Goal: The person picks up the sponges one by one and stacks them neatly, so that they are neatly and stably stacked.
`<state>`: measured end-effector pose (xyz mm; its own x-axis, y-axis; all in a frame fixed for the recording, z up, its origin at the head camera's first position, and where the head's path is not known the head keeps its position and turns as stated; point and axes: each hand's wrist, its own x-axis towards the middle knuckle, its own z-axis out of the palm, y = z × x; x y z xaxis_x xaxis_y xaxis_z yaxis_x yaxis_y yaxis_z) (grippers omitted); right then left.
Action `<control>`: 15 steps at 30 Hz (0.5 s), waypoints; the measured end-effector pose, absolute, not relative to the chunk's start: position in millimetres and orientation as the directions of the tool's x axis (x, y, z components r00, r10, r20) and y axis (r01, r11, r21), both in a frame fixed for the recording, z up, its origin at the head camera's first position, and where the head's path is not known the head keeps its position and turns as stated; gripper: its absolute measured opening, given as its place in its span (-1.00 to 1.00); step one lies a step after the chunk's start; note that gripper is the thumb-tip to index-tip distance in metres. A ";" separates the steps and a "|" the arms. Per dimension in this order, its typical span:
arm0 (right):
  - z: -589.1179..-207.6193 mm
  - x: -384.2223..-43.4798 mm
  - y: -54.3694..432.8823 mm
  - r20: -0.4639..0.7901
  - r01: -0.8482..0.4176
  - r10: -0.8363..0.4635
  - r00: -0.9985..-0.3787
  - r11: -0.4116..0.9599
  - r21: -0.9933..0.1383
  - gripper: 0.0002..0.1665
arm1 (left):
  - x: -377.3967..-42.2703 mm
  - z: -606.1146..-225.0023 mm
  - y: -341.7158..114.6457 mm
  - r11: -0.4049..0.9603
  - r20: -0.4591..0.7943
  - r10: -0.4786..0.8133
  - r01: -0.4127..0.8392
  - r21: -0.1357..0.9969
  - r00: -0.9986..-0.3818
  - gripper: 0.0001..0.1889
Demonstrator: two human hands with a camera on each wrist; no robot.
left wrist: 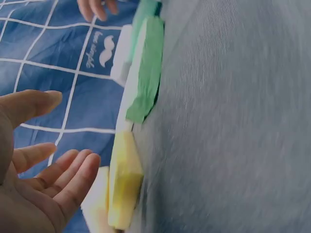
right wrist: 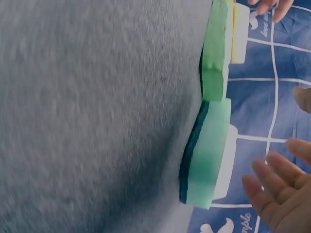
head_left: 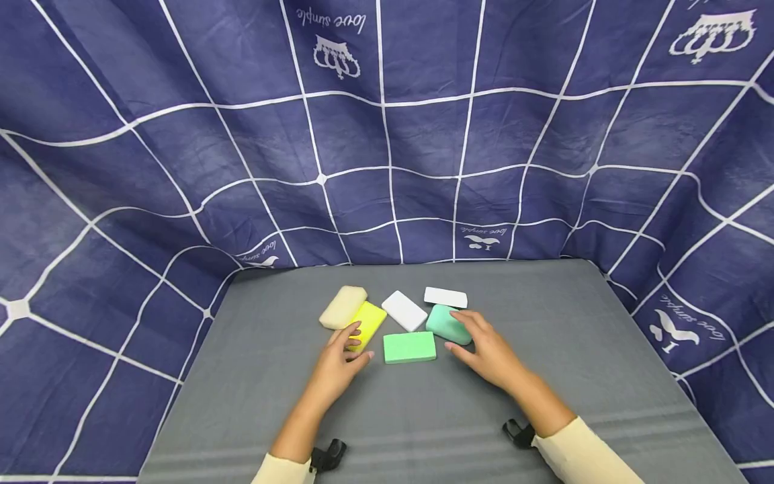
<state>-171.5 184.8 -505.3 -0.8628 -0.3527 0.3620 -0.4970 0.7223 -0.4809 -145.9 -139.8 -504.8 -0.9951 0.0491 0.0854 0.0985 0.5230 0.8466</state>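
Note:
My left hand (head_left: 336, 366) hovers at the near side of a yellow sponge (head_left: 370, 320), its fingers loosely bent and holding nothing. In the left wrist view the fingers stand apart from the yellow sponge (left wrist: 125, 182). A cream sponge (head_left: 343, 307) lies against the yellow one's far left side. My right hand (head_left: 488, 353) is over the right edge of a teal sponge (head_left: 444, 324), thumb and fingers spread. The right wrist view shows a gap between those fingers and the teal sponge (right wrist: 209, 158), which has a dark layer underneath. Between the hands lies a green rectangular sponge (head_left: 410, 347).
Behind the green sponge are a white block (head_left: 404, 310), set at a slant, and another white block (head_left: 445, 297) behind the teal sponge. The grey cloth-covered table (head_left: 423, 430) ends at a blue curtain (head_left: 423, 134) with white lines. Black straps (head_left: 328, 456) sit at both wrists.

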 end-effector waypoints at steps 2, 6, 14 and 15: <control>-506.9 -169.7 181.9 0.342 -0.492 -0.359 -0.868 0.712 -0.502 -0.26 | -145.6 -506.7 -137.1 0.455 0.041 0.054 0.061 0.888 -0.998 -0.30; -510.1 -167.5 176.6 0.314 -0.490 -0.376 -0.872 0.682 -0.543 -0.29 | -145.0 -509.8 -129.9 0.398 -0.004 0.058 0.020 0.917 -0.998 -0.31; -520.4 -164.3 160.8 0.173 -0.381 -0.365 -0.915 0.640 -0.667 -0.24 | -145.2 -519.4 -121.0 0.414 -0.074 0.072 -0.038 0.910 -0.995 -0.31; -521.8 -163.6 158.9 0.150 -0.359 -0.359 -0.921 0.636 -0.683 -0.25 | -145.2 -520.5 -120.4 0.417 -0.085 0.074 -0.047 0.908 -0.994 -0.30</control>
